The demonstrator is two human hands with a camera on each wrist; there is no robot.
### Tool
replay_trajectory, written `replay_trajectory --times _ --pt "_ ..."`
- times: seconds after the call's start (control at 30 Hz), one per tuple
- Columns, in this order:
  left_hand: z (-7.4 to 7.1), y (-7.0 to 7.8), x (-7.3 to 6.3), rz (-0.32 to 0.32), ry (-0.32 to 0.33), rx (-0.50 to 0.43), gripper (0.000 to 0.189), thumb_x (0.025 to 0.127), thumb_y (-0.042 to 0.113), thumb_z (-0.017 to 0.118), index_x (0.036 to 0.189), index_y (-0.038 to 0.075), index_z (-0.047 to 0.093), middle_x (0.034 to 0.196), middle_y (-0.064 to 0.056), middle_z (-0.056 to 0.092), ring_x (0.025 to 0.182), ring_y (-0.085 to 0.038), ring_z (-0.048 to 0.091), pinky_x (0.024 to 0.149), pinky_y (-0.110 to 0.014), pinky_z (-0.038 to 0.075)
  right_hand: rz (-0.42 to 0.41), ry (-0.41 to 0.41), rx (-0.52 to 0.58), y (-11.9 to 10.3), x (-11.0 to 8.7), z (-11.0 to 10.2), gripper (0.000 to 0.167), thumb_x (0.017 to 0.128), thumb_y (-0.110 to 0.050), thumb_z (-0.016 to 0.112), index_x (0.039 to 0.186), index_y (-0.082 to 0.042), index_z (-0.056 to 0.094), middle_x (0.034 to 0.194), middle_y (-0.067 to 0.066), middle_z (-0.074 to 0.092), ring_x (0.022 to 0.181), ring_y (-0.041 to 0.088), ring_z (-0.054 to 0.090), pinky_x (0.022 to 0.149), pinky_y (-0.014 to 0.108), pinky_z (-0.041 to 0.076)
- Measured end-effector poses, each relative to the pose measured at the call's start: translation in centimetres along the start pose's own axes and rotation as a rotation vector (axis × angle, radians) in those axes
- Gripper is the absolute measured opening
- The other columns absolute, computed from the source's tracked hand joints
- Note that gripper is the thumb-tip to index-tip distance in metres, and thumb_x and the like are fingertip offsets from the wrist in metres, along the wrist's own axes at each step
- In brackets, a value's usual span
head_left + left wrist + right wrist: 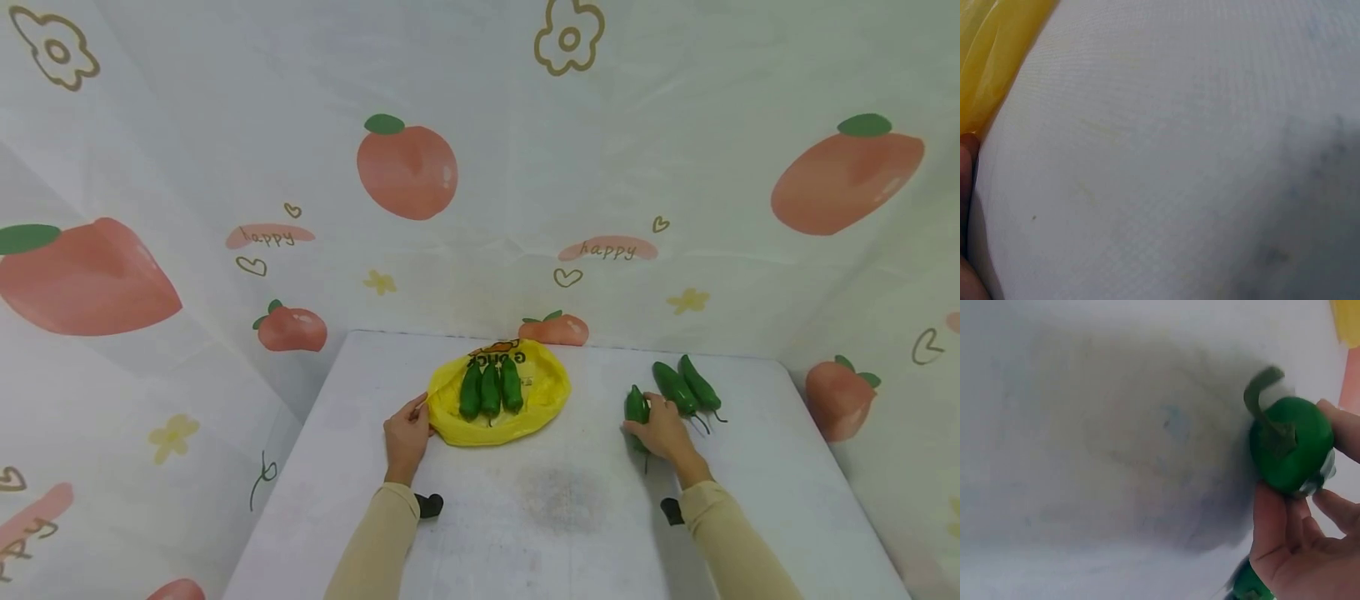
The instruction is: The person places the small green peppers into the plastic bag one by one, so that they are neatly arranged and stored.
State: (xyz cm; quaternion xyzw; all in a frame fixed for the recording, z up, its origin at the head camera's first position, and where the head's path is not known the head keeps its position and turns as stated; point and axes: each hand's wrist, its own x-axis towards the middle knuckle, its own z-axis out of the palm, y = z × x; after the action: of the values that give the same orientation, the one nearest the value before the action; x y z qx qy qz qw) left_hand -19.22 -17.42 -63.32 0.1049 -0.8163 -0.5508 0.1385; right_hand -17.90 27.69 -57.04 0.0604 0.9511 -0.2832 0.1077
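Observation:
At the left rim of a yellow plastic bag [543, 396] with dark print, my left hand [407, 435] pinches the edge. The left wrist view catches only a strip of the bag [994, 56] and parts of my fingers [965, 175]. Three green peppers [490, 392] lie side by side on the bag, stems toward me. Over on the right, my right hand [664, 431] grips another green pepper [636, 406], thumb on one side and fingers on the other. Its curved stem and rounded end face the right wrist camera, where the pepper [1288, 447] sits low over the tabletop.
Two more green peppers, one [672, 386] nearer my right hand and one [700, 383] beyond it, lie at the back right. The white table [495, 533] bears a greyish stain in front. A printed cloth [480, 275] hangs behind and at both sides.

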Motion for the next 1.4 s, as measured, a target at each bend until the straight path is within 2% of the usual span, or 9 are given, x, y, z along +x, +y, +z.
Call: replay_trajectory --times 0.1,0.23,0.43,0.7,0.83,0.93,1.07,1.13,1.4 --pt "0.1 -0.2 -0.1 0.012 0.005 -0.003 0.027 0.100 0.019 0.064 0.125 0.015 0.075 0.092 -0.015 0.079 0.060 -0.011 0.068 0.054 -0.019 0.057 0.002 -0.027 0.018 -0.1 0.1 0.2 0.082 0.097 -0.029 0.066 0.152 0.014 0.024 0.145 0.049 0.030 0.130 0.062 0.043 0.108 0.070 0.042" --pt "0.2 -0.3 -0.3 0.019 0.006 -0.008 0.027 0.100 0.018 0.064 0.125 0.015 0.075 0.091 -0.015 0.079 0.057 -0.013 0.067 0.053 -0.020 0.057 -0.017 -0.020 0.052 -0.2 0.4 0.7 0.079 0.096 -0.029 0.067 0.150 0.015 0.030 0.139 0.047 0.042 0.126 0.056 0.050 0.106 0.066 0.045" --pt "0.1 -0.3 -0.2 0.011 0.014 0.003 0.027 0.100 0.018 0.064 0.124 0.014 0.075 0.090 -0.014 0.078 0.057 -0.010 0.066 0.053 -0.020 0.057 -0.015 0.004 0.115 -1.0 0.5 1.2 0.077 0.097 -0.034 0.067 0.149 0.013 0.036 0.127 0.038 0.056 0.112 0.044 0.060 0.093 0.054 0.056" --pt "0.0 -0.4 -0.1 -0.009 0.009 0.006 0.027 0.100 0.021 0.064 0.124 0.017 0.075 0.092 -0.014 0.079 0.060 -0.013 0.068 0.054 -0.021 0.058 0.031 0.016 0.183 -2.4 0.6 1.3 0.071 0.099 -0.037 0.063 0.150 0.006 0.039 0.130 0.033 0.057 0.111 0.039 0.061 0.087 0.046 0.058" --pt "0.1 -0.4 0.0 0.006 0.007 0.007 0.027 0.100 0.020 0.063 0.125 0.015 0.075 0.092 -0.015 0.079 0.059 -0.013 0.068 0.054 -0.021 0.058 0.045 0.025 0.253 -3.0 0.8 1.4 0.067 0.099 -0.035 0.060 0.150 0.004 0.040 0.128 0.031 0.056 0.103 0.036 0.061 0.071 0.033 0.057" --pt "0.1 -0.4 0.1 0.017 0.010 0.005 0.027 0.100 0.020 0.063 0.124 0.015 0.075 0.090 -0.014 0.078 0.059 -0.012 0.068 0.053 -0.021 0.058 0.067 0.023 0.309 -3.5 1.0 1.5 0.065 0.098 -0.034 0.058 0.151 0.000 0.040 0.128 0.028 0.055 0.102 0.033 0.059 0.066 0.027 0.053" --pt "0.1 -0.4 0.1 0.019 0.011 -0.004 0.026 0.100 0.020 0.063 0.123 0.015 0.075 0.089 -0.014 0.078 0.059 -0.012 0.067 0.054 -0.021 0.058 0.109 0.014 0.362 -4.1 1.3 1.6 0.064 0.097 -0.032 0.055 0.153 -0.005 0.039 0.132 0.025 0.053 0.106 0.031 0.057 0.068 0.024 0.053" --pt "0.2 -0.5 0.1 0.016 0.007 -0.005 0.026 0.100 0.020 0.064 0.123 0.015 0.076 0.089 -0.013 0.078 0.059 -0.013 0.067 0.054 -0.021 0.058 0.111 0.008 0.387 -4.5 1.3 1.5 0.065 0.097 -0.031 0.054 0.154 -0.005 0.037 0.134 0.026 0.050 0.106 0.032 0.058 0.069 0.026 0.057" --pt "0.1 -0.3 0.0 0.023 0.014 -0.023 0.026 0.100 0.018 0.064 0.123 0.013 0.075 0.090 -0.014 0.078 0.060 -0.010 0.067 0.054 -0.021 0.058 0.072 -0.009 0.519 -6.1 0.8 0.9 0.067 0.100 -0.033 0.059 0.157 -0.008 0.033 0.139 0.026 0.047 0.102 0.030 0.063 0.075 0.030 0.064"
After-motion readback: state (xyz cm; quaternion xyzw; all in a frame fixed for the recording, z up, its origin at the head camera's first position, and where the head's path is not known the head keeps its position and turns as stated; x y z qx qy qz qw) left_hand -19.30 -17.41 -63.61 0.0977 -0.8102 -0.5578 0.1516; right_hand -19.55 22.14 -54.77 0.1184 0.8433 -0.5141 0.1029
